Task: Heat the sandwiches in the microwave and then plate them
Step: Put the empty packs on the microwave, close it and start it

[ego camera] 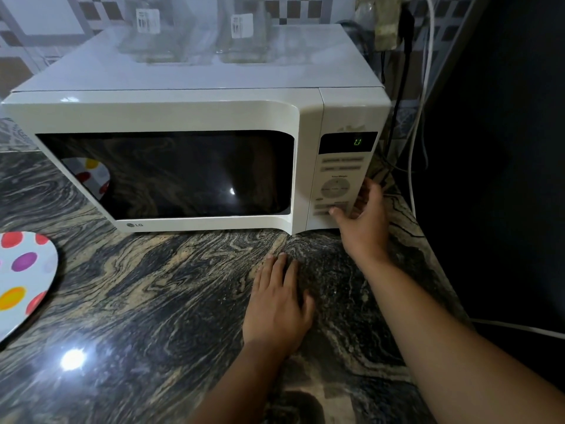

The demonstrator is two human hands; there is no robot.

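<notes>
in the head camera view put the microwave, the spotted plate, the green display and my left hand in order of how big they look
1. Microwave, by far the largest.
2. Spotted plate and left hand look alike; the frame cuts the plate off and the hand lies nearer the camera, so I won't rank them.
3. Green display, smallest.

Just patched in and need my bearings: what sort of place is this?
Most likely a home kitchen: a white microwave stands door shut on a dark veined stone counter, a spotted plate lies beside it, and tiled walls run behind.
</notes>
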